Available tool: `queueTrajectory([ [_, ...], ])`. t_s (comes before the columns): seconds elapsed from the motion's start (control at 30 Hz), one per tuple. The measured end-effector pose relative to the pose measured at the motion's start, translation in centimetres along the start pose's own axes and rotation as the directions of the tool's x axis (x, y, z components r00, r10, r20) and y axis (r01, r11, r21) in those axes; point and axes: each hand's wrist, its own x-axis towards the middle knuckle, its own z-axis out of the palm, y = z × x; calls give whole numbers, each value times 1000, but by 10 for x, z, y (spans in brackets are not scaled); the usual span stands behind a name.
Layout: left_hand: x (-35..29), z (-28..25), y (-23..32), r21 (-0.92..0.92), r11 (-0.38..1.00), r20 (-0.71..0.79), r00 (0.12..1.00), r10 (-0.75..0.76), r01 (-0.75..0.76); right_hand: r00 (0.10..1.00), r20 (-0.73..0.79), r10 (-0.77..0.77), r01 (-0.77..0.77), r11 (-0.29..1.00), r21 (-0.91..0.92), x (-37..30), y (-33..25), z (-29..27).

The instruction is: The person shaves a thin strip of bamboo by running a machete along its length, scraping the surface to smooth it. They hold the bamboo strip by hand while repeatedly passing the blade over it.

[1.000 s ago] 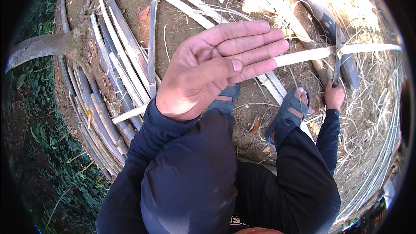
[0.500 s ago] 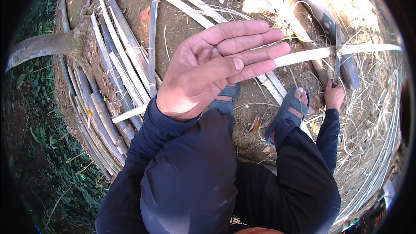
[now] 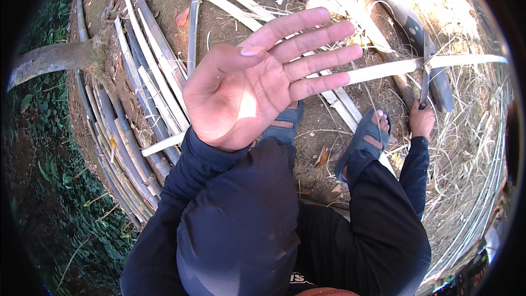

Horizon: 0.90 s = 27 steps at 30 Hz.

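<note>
My left hand [image 3: 252, 90] is raised palm up, with its fingers spread and the thumb standing apart; nothing lies in it. Behind its fingertips runs a long pale bamboo strip [image 3: 386, 70], part of which the hand hides. Farther right, my right hand [image 3: 422, 121] is closed round the handle of a knife [image 3: 426, 79]. The knife's narrow dark blade points away from me and crosses the strip, touching or nearly touching it. A thin curl of fibre hangs by the blade at that crossing.
Split bamboo pieces [image 3: 156, 57] and bamboo poles [image 3: 123, 137] lie on the ground at left. A thick bamboo pole [image 3: 402, 13] lies at far right. Shavings [image 3: 466, 148] cover the ground at right. My sandaled foot [image 3: 364, 140] stands near the strip. Green plants [image 3: 66, 186] edge the left.
My left hand has opened wider: the thumb has swung away from the fingers and the fingers have spread. My right hand, the knife and the strip look nearly unmoved.
</note>
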Motion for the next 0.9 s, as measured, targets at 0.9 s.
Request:
queueTrajectory([
  [0.9,-2,4,0,220,975,-138,990,4,27,1000,-19,-12,12,1000,9,-2,-3,2],
])
